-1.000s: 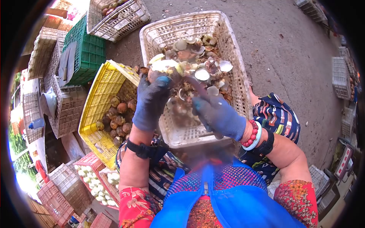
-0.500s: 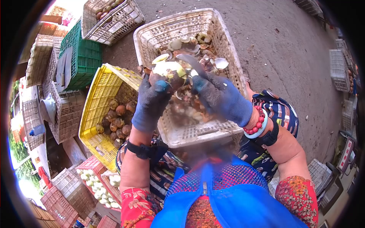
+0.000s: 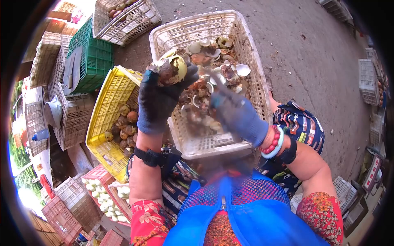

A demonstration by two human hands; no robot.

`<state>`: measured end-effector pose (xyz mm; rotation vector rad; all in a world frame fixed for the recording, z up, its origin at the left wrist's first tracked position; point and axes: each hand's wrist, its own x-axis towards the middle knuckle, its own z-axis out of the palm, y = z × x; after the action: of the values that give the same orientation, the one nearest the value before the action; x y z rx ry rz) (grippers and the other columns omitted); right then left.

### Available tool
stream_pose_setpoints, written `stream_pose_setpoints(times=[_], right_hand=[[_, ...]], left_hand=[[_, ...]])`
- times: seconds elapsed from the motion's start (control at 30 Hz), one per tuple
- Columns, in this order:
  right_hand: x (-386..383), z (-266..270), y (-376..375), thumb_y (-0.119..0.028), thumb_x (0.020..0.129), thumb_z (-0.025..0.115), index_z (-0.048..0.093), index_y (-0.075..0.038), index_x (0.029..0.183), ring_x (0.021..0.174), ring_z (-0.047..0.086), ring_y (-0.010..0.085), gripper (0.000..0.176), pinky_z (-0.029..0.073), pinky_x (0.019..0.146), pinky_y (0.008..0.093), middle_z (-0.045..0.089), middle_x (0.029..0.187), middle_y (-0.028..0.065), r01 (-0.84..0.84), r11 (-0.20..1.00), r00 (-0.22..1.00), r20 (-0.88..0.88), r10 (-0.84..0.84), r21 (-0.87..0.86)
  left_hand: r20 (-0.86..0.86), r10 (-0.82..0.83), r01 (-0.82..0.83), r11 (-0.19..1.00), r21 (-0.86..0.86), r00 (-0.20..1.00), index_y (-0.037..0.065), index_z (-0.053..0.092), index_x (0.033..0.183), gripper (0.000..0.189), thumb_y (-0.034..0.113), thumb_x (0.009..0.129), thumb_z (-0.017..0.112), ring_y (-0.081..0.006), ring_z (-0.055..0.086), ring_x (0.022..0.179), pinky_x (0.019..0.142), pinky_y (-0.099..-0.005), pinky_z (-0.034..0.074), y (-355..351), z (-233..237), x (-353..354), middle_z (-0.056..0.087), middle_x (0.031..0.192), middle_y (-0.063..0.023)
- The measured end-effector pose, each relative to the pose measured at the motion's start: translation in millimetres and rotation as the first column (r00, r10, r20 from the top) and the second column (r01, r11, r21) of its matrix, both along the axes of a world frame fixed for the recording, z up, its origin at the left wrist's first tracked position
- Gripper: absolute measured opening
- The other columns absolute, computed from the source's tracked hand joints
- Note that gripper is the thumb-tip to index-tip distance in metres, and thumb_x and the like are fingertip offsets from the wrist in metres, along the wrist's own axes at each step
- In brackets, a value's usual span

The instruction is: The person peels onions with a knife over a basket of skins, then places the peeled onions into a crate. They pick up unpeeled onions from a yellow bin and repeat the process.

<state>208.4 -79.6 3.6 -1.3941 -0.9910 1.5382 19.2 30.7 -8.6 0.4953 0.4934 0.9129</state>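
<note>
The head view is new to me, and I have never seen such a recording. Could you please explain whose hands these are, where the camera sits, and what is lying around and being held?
There is no machine here: a person works with the left hand and the right hand, both in blue gloves with dark smudges. The camera is worn on the head and looks forward and down. The left hand holds a partly peeled, onion-like bulb. The right hand holds a tool, too blurred to identify surely. Below the hands is a white crate with peelings inside; beside it, a yellow crate contains round brown bulbs. Grey ground shows around them.
</note>
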Motion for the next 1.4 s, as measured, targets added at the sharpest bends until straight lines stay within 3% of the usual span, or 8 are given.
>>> stream_pose_setpoints(times=[0.13, 0.2, 0.6, 0.8, 0.93, 1.0, 1.1, 1.4], right_hand=[[28, 9, 28, -0.023, 0.094, 0.061, 0.065, -0.002, 0.104, 0.077, 0.066, 0.0308, 0.023, 0.051, 0.066, 0.0383, 0.066, 0.083, 0.0162, -0.086, 0.925, 0.925, 0.373, -0.064, 0.37], [21, 5, 31, -0.021, 0.094, 0.061, 0.064, -0.001, 0.105, 0.079, 0.065, 0.0304, 0.023, 0.051, 0.066, 0.0376, 0.066, 0.086, 0.0166, 0.022, 0.954, 0.98, 0.184, -0.08, 0.299], [33, 21, 28, -0.019, 0.09, 0.062, 0.062, -0.001, 0.112, 0.088, 0.062, 0.0236, 0.029, 0.049, 0.076, 0.0382, 0.065, 0.098, 0.0145, -0.113, 0.965, 0.989, -0.066, 0.132, 0.235], [37, 10, 25, -0.015, 0.087, 0.061, 0.061, -0.001, 0.106, 0.093, 0.063, 0.0363, 0.024, 0.051, 0.077, 0.043, 0.065, 0.101, 0.0189, -0.355, 0.85, 0.89, 0.418, 0.181, 0.389], [26, 3, 23, -0.012, 0.084, 0.062, 0.063, -0.003, 0.105, 0.083, 0.064, 0.0365, 0.023, 0.052, 0.074, 0.0421, 0.064, 0.091, 0.0156, -0.116, 0.933, 0.93, 0.366, -0.017, 0.34], [24, 10, 25, -0.011, 0.083, 0.062, 0.063, -0.004, 0.105, 0.079, 0.064, 0.0352, 0.023, 0.052, 0.072, 0.0406, 0.064, 0.088, 0.0148, -0.06, 0.943, 0.972, 0.232, -0.018, 0.328], [32, 2, 25, -0.011, 0.084, 0.061, 0.063, -0.003, 0.106, 0.076, 0.066, 0.0298, 0.024, 0.053, 0.068, 0.037, 0.066, 0.088, 0.0149, -0.287, 0.868, 0.915, 0.384, 0.124, 0.404], [35, 8, 30, -0.022, 0.09, 0.061, 0.062, -0.002, 0.103, 0.059, 0.058, 0.0106, 0.024, 0.047, 0.048, 0.0271, 0.062, 0.077, 0.0055, -0.063, 0.99, 0.998, 0.002, 0.064, -0.123]], left_hand=[[0.172, -0.152, 0.169, 0.982, -0.087, 0.973, -0.003, 0.051, 0.132, 0.055, 0.037, 0.095, 0.055, -0.0375, 0.055, 0.122, 0.109, -0.0566, 0.038, -17, -2, 15, 0.059, 0.129, -0.0185], [-0.517, -0.055, 0.272, 0.894, 0.355, 0.854, 0.001, 0.05, 0.134, 0.052, 0.035, 0.094, 0.057, -0.0274, 0.056, 0.121, 0.107, -0.0446, 0.041, -25, -4, 16, 0.059, 0.13, -0.0147], [-0.674, 0.405, 0.463, 0.505, 0.728, 0.618, 0.003, 0.065, 0.11, 0.029, -0.001, 0.082, 0.068, -0.0228, 0.065, 0.09, 0.078, -0.0335, 0.052, -31, -21, 16, 0.067, 0.102, -0.0089], [-0.367, -0.072, 0.139, 0.978, 0.158, 0.927, 0.002, 0.064, 0.111, 0.023, 0.012, 0.09, 0.063, -0.0197, 0.063, 0.091, 0.081, -0.0329, 0.052, -41, -11, 21, 0.065, 0.101, -0.0082], [-0.587, 0.017, 0.292, 0.856, 0.427, 0.81, 0.0, 0.061, 0.114, 0.033, 0.028, 0.097, 0.056, -0.0218, 0.063, 0.094, 0.085, -0.0346, 0.052, -41, -7, 20, 0.065, 0.108, -0.01], [-0.733, 0.37, 0.555, 0.484, 0.677, 0.571, -0.001, 0.058, 0.12, 0.041, 0.034, 0.098, 0.053, -0.0229, 0.063, 0.101, 0.09, -0.0357, 0.052, -36, -15, 16, 0.063, 0.116, -0.0122], [0.01, -0.133, 0.133, 0.982, -0.136, 0.991, 0.002, 0.052, 0.13, 0.047, 0.035, 0.097, 0.055, -0.0243, 0.059, 0.114, 0.098, -0.0413, 0.05, -39, -19, 20, 0.059, 0.126, -0.014], [-0.245, -0.08, 0.05, 0.991, -0.127, 0.966, 0.002, 0.051, 0.128, 0.051, 0.046, 0.1, 0.045, -0.0263, 0.067, 0.099, 0.081, -0.0431, 0.059, -30, -17, 23, 0.063, 0.118, -0.0147]])
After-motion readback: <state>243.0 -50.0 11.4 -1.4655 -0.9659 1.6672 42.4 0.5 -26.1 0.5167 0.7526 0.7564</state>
